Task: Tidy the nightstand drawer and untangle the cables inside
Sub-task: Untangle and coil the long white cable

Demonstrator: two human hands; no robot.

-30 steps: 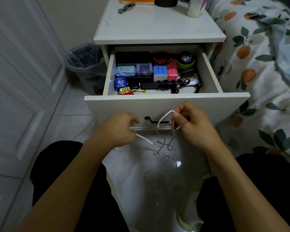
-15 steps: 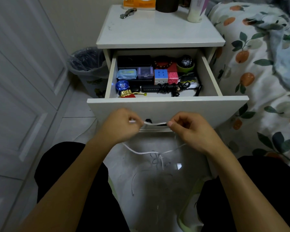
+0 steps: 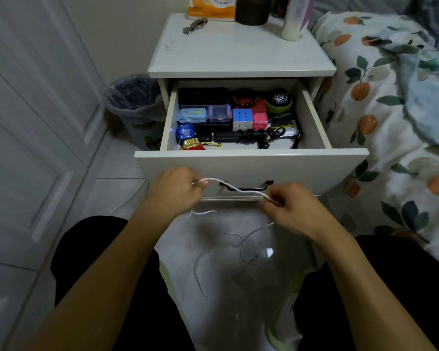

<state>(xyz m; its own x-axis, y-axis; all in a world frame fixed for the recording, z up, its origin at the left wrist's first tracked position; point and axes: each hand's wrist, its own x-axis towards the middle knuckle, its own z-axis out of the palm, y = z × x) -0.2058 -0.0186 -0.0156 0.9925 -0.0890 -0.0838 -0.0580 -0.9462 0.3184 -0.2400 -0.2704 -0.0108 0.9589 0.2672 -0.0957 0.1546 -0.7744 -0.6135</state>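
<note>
My left hand and right hand each pinch the white cable, a length stretched between my fingertips, its loose ends dangling below. The open drawer sits just beyond my knuckles.

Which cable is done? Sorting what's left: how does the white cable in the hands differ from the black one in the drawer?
The white cable is stretched between the left hand and the right hand, outside the drawer; the black cable lies inside it. The white one runs as a loose strand with ends dangling; the black one sits bundled in coils. The black one looks thicker. Both are thin cords.
</note>
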